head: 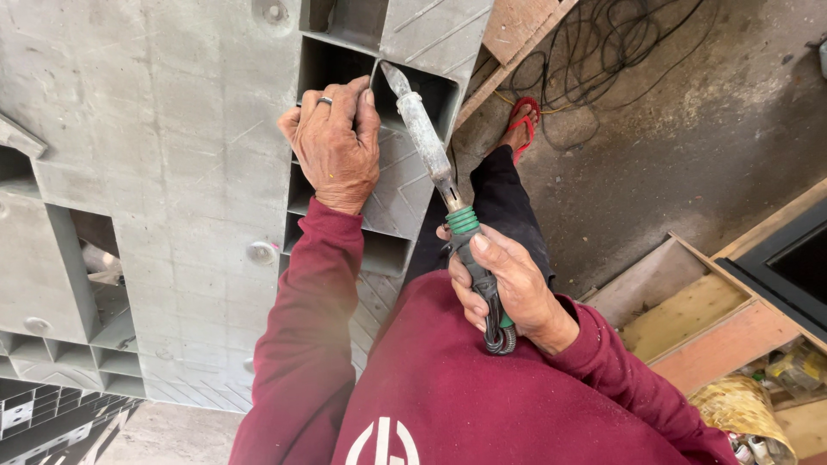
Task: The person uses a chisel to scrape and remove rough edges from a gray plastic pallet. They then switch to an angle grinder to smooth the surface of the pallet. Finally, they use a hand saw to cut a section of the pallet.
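A large grey plastic pallet [172,172] lies in front of me, with open rectangular cells along its edge. My left hand [334,142], a ring on one finger, rests flat on the pallet beside a dark cell, pinching something thin at the cell's rim. My right hand [508,288] grips the dark handle of a long metal heating iron [426,138] with a green collar. The iron's flat tip touches the cell's upper rim, right next to my left fingertips. Both arms wear maroon sleeves.
My foot in a red sandal [523,125] stands on the concrete floor by coiled black cable [616,43]. Wooden boards and a crate [689,319] sit at the right. More grey pallet pieces [43,413] lie at the lower left.
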